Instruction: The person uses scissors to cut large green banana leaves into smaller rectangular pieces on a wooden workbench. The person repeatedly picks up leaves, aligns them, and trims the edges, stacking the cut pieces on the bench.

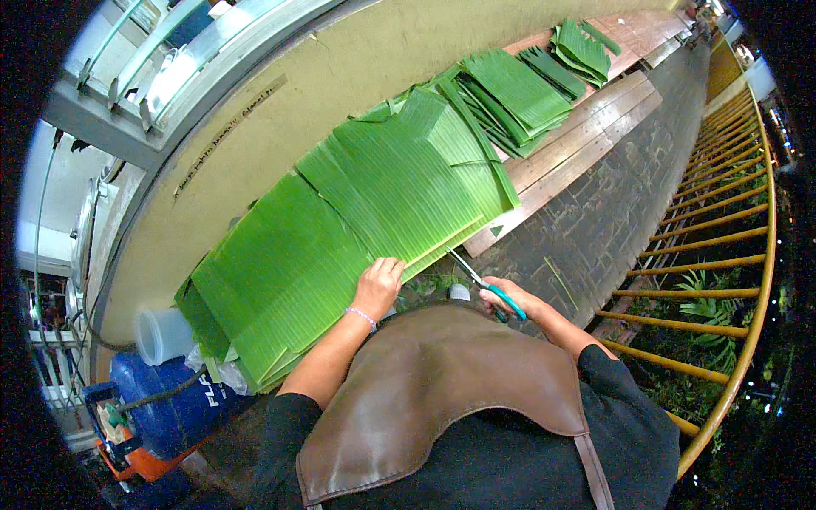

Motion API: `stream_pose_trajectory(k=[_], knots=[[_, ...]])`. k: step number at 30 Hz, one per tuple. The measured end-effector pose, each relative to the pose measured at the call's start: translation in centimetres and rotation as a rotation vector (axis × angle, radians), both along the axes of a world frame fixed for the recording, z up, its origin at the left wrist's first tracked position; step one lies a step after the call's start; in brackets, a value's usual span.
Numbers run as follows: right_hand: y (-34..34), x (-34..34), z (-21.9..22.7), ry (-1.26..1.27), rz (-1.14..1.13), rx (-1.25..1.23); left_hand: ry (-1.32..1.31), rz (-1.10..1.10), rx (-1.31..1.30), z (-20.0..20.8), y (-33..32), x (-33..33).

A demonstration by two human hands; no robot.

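A large green banana leaf [408, 183] lies spread over other leaf sheets, its pale midrib edge turned toward me. At that near edge my left hand [378, 287], with a beaded bracelet at the wrist, has its fingers closed on the leaf; the thumb is mostly hidden. My right hand [508, 297] grips a pair of scissors [507, 301] by their teal handles. The blades point up and left, and their tips meet the leaf's edge to the right of my left hand. Another broad leaf sheet [272, 263] covers the left side of the pile.
Stacks of cut leaf pieces [518, 93] sit farther along the wooden bench [586, 136], beside a cream wall [212, 161]. At the left are a blue tank [170, 399] and a translucent tub [161, 336]. A yellow railing [697, 293] borders the stone-paved floor [586, 229] on the right.
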State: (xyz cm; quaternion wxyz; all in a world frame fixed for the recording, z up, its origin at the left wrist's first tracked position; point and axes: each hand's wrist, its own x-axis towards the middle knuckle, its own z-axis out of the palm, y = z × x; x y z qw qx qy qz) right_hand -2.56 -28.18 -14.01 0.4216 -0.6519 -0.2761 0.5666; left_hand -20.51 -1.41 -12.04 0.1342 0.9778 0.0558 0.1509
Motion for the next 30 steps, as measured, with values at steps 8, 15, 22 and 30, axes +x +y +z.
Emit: stream_pose_trajectory(k=[8,15,22,30], knots=[[1.4,-1.0,-2.3,-0.060,-0.146,0.030,0.045,-0.030,0.025,0.7,-0.7,0.0],[2.4,-1.2,-0.9,-0.021,-0.165,0.028,0.040,-0.061,-0.005,0.7,-1.1,0.0],[2.7,-1.6,-0.3,0.022,-0.237,0.022,0.080,-0.076,0.043,1.1,-1.3,0.2],[1.4,-0.6,-0.1,0.224,-0.374,0.149,0.157,-0.129,0.118,1.8,-1.0,0.8]])
